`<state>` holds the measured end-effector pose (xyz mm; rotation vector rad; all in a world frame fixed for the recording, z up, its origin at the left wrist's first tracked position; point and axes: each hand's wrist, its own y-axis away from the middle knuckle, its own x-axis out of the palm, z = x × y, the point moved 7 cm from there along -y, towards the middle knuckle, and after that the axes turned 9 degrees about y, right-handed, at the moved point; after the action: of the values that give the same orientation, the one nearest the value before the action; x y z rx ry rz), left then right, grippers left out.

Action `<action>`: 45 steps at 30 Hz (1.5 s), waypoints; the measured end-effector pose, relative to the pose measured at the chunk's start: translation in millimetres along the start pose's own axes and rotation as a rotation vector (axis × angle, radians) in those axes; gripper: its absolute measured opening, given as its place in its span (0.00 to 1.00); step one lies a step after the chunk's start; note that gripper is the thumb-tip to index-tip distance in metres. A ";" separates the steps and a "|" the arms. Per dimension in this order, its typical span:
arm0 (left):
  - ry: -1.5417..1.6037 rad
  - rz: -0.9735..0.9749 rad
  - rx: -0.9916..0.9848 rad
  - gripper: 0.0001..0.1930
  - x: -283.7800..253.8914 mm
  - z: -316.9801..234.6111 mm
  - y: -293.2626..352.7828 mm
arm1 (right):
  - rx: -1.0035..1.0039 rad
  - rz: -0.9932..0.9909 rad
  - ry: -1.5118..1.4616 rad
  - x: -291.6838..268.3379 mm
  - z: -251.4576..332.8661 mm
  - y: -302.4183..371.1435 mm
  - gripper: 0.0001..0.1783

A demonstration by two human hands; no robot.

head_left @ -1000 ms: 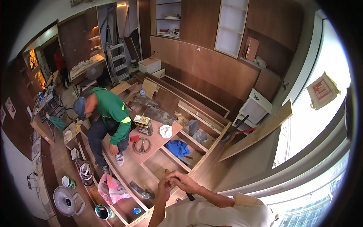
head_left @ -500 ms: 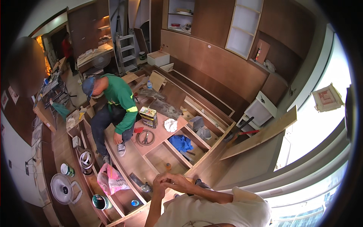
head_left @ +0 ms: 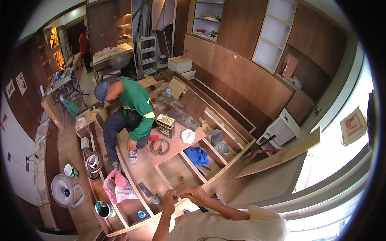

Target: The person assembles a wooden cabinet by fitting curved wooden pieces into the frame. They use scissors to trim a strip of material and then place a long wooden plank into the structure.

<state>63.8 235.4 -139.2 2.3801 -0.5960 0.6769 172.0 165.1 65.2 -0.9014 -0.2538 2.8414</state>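
Note:
My left hand point(head_left: 170, 197) and my right hand point(head_left: 194, 196) meet in front of my chest, at the lower middle. The fingers of both are bent and pinched, with the fingertips close together. Whatever lies between them is too small to make out. Beyond my hands is an open wooden frame point(head_left: 161, 176) with compartments. Just left of my left hand, a clear round container point(head_left: 156, 199) stands in it beside a flat dark tool point(head_left: 145, 189). A small amber bottle point(head_left: 182, 179) sits in the compartment ahead of my hands.
A person in a green shirt point(head_left: 134, 96) sits on the frame, beside a rectangular can point(head_left: 165, 125), a coiled band point(head_left: 160, 147) and a white crumpled cloth point(head_left: 187, 136). A pink bag point(head_left: 118, 187) and an open bucket point(head_left: 105, 209) stand left. A board point(head_left: 281, 154) leans right.
The view has shifted, so the room sits a little farther right and lower. My hands have come slightly apart but still meet at the fingertips. The seated person stays in place.

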 end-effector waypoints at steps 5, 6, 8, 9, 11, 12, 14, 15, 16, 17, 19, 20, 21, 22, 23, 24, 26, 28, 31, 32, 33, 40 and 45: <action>-0.113 -0.099 -0.088 0.10 -21.2 19.9 2.0 | -0.010 0.028 0.023 -6.7 8.0 -7.2 0.14; -0.110 -0.100 -0.084 0.10 -21.5 21.1 0.8 | -0.058 0.004 0.034 -9.0 7.2 -6.4 0.15; -0.114 -0.108 -0.075 0.10 -23.3 21.8 -0.3 | 0.014 0.104 0.037 -7.5 -3.3 -2.5 0.15; -0.082 -0.124 -0.069 0.10 -22.0 22.1 -0.5 | 0.034 0.122 0.029 -5.5 -10.2 -1.0 0.15; -0.104 -0.111 -0.024 0.10 -17.1 20.6 -4.7 | 0.081 0.153 -0.019 -2.0 -16.2 1.5 0.15; -0.119 -0.108 -0.004 0.11 -15.0 18.6 -4.1 | 0.108 0.165 -0.060 -1.9 -16.0 0.1 0.15; -0.137 -0.090 0.023 0.09 3.0 11.5 0.1 | 0.100 0.161 -0.108 -1.4 -13.2 -4.4 0.16; -0.150 -0.078 0.033 0.08 8.2 6.7 5.1 | 0.067 0.141 -0.112 -2.1 -8.8 -7.4 0.16; -0.174 -0.033 0.032 0.10 2.7 12.1 9.1 | 0.034 0.118 -0.115 -1.1 -5.1 -7.2 0.16; -0.194 0.022 0.043 0.12 4.4 13.5 8.1 | -0.003 0.114 -0.082 -0.4 -2.4 -7.8 0.16; -0.157 -0.062 -0.038 0.14 -4.9 24.0 6.3 | -0.074 0.104 -0.013 1.9 2.2 -8.1 0.17; -0.143 -0.086 -0.045 0.14 -4.9 25.3 9.2 | -0.109 0.104 0.021 2.3 3.9 -7.4 0.17; -0.130 -0.110 -0.053 0.13 -6.9 28.3 12.6 | -0.038 0.133 -0.038 2.0 2.0 -6.5 0.17; -0.117 -0.135 -0.062 0.13 -10.3 31.7 15.0 | -0.016 0.122 -0.053 -2.5 1.4 -5.7 0.17; -0.124 -0.148 -0.074 0.13 -18.7 37.9 15.3 | 0.003 0.118 -0.073 -5.8 1.9 -4.7 0.17; -0.130 -0.155 -0.088 0.13 -26.0 46.9 9.1 | 0.024 0.110 -0.087 -10.4 0.0 -3.2 0.16; -0.161 -0.154 -0.095 0.13 -36.0 59.0 -0.6 | 0.024 0.076 -0.062 -17.0 -10.2 3.6 0.15; -0.210 -0.139 -0.082 0.13 -41.2 65.6 -7.4 | 0.044 0.026 -0.006 -26.4 -25.1 8.5 0.13; -0.330 -0.141 -0.083 0.11 -69.7 92.0 -23.2 | 0.160 -0.013 0.044 -47.5 -37.7 10.5 0.09; -0.367 -0.151 -0.090 0.11 -72.3 97.9 -25.4 | 0.183 -0.031 0.022 -55.5 -40.2 11.8 0.09; -0.404 -0.162 -0.096 0.11 -74.5 104.3 -27.1 | 0.206 -0.048 -0.001 -63.1 -43.9 13.4 0.09; -0.485 -0.184 -0.084 0.14 -59.3 153.3 -44.9 | 0.176 -0.187 -0.024 -127.1 -80.1 26.9 0.09; -0.469 -0.249 -0.056 0.14 -14.3 177.4 -55.8 | 0.126 -0.014 -0.153 -160.9 -94.5 23.8 0.13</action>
<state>140.8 166.2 -294.4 2.5120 -0.4834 -0.0116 354.9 121.8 73.8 -0.6573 -0.0970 2.8782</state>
